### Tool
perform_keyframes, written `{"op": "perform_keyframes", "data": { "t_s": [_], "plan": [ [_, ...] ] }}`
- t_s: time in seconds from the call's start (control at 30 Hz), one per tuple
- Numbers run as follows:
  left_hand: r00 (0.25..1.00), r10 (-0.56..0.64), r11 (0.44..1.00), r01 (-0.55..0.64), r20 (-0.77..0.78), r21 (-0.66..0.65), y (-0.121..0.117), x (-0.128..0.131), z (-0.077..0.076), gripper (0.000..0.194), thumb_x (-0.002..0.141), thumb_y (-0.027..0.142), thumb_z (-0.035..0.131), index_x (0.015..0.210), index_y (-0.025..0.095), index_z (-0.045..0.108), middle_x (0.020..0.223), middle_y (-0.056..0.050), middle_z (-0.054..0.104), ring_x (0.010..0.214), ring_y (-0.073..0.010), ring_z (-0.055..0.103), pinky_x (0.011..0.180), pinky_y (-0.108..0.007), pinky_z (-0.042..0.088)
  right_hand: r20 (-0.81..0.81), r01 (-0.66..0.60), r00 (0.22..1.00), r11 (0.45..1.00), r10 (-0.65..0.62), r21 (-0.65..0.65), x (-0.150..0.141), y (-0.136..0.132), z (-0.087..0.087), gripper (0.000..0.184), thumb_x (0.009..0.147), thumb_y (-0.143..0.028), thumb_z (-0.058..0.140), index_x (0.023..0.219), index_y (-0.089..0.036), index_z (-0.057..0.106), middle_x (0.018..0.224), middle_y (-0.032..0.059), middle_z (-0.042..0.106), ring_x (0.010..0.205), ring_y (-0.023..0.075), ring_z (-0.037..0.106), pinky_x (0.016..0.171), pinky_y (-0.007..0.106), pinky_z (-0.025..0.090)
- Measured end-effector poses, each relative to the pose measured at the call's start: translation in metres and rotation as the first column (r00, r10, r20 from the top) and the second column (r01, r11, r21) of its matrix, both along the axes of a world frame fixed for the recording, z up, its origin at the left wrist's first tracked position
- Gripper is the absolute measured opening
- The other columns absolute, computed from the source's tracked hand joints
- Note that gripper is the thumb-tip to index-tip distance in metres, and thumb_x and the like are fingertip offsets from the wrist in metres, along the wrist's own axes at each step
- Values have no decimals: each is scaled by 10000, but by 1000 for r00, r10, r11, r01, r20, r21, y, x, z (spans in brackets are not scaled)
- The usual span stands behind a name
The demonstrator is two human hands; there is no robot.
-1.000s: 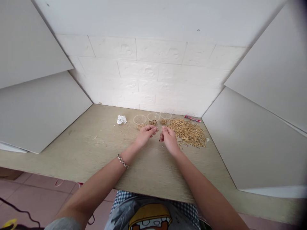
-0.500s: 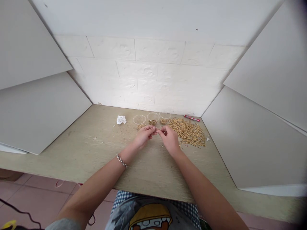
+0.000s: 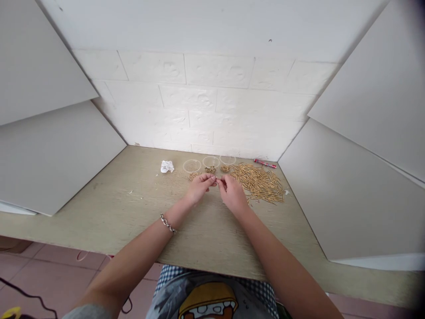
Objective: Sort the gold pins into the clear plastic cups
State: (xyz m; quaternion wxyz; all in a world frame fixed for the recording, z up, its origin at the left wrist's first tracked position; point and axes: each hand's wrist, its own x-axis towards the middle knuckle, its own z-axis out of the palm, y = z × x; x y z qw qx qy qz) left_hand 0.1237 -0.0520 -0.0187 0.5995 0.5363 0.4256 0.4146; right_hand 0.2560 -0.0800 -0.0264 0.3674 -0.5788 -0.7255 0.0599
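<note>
Measured from the meeting fingertips, grey panels (image 3: 63,155) close off 9 o'clock, and crumpled paper (image 3: 167,166) sits between 9 and 10. A white wall (image 3: 159,106) blocks 12; a red tube (image 3: 264,163) lies between 2 and 3, and more panels (image 3: 361,186) stand at 3.

3 clear cups run from 10 to 1 o'clock: the left cup (image 3: 191,173) holds pale bits, partly hidden by the left hand (image 3: 199,187); the middle cup (image 3: 215,166), darker bits; the right cup (image 3: 227,165), gold bits.

Both hands pinch, apparently on 1 tiny piece (image 3: 217,178), too small to identify. The right hand (image 3: 233,192) is just beside the rod pile (image 3: 259,182) at 3 o'clock.
</note>
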Motion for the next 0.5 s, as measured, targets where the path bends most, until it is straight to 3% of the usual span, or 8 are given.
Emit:
{"op": "perform_keyframes", "data": {
  "t_s": [0.33,0.5],
  "plan": [
    [999,3,1000,-3,-47,-2,0,0,-3,278,685,401,572,807,152,557,882,-56,638,758,-122,566,554,-196,331,140,87,987,996,-82,-31,0,0,0,215,846,-270,321,751,-183,493,699,64,559,614,160,493,534,257,270],
    [999,5,1000,-5,-42,-5,0,-1,-5,274,690,406,567,804,156,565,910,-55,641,771,-119,567,565,-201,335,11,87,996,992,-87,-86,2,3,-2,225,845,-280,312,709,-195,470,620,22,526,563,141,456,519,245,249]
  ]
}}
